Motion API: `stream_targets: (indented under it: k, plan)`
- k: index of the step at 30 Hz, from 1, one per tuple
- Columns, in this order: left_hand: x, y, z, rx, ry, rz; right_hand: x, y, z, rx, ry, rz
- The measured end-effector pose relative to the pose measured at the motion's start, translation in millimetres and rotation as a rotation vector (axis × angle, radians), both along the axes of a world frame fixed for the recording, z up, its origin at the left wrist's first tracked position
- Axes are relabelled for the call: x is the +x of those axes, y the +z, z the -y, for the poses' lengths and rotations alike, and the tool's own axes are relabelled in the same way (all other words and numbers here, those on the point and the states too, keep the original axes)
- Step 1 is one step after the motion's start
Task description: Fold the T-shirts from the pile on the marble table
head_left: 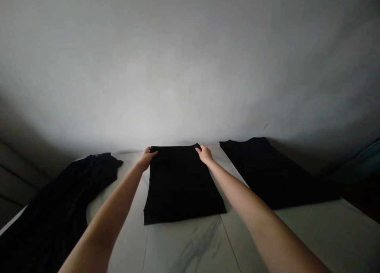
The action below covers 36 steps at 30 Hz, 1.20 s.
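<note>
A black cloth garment (182,186), folded to a rough rectangle, lies in front of me; its exact kind cannot be told in the dim light. My left hand (146,158) pinches its far left corner, thumb on top. At the far right corner, my right hand (204,153) grips the cloth the same way. Between the two hands the far edge runs nearly straight, close to the wall. The near edge rests flat on the white marbled surface (184,249). Fingers under the cloth are hidden.
To the right, another black cloth piece (276,178) is spread flat against the wall's foot. A rumpled heap of dark cloth (68,198) lies on the left. The pale wall (178,67) rises right behind the surface. Something dark bluish (362,160) stands at the far right.
</note>
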<state>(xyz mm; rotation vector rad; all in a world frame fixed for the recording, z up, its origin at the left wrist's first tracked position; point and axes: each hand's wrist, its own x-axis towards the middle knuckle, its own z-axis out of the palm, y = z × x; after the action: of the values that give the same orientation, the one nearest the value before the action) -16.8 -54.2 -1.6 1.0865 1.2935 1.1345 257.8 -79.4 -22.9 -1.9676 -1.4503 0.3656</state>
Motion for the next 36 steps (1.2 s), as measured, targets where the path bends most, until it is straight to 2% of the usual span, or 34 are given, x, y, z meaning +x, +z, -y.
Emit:
stream_targets:
  k: [3, 6, 10, 12, 18, 24, 27, 31, 33, 36]
  plan:
    - [-1, -31.2, -19, -0.055, 0.045, -0.046, 1, -24.4, -12, -0.033, -0.027, 0.009]
    - [-5, -44.3, -25, -0.037, 0.051, -0.045, 8, -33.9, -19, -0.012, -0.015, 0.013]
    - [-10, -42.6, -30, 0.123, 0.037, 0.019, 21, -30.6, -27, 0.137, 0.117, -0.141]
    - [-12, -41.9, -32, 0.172, 0.039, 0.011, 25, -30.2, -31, 0.149, 0.127, -0.193]
    - [-9, -51.4, -40, 0.079, 0.104, -0.381, 22, -43.3, -33, 0.027, 0.019, -0.081]
    - [-5, -46.9, -43, 0.121, 0.176, -0.556, 11, -39.6, -25, 0.012, -0.093, 0.072]
    - [-4, -42.8, -30, 0.114, 0.203, -0.597, 8, -31.0, -12, -0.020, -0.116, 0.045]
    - [-9, -39.8, 7, -0.079, 0.168, -0.450, 14, -22.8, 20, -0.078, -0.115, -0.033]
    - [-14, -37.4, 32, -0.153, 0.128, -0.385, 19, -21.1, 44, -0.107, -0.103, -0.164]
    - [-24, -32.3, 73, -0.210, 0.083, -0.328, 28, -19.7, 84, -0.203, -0.047, -0.476]
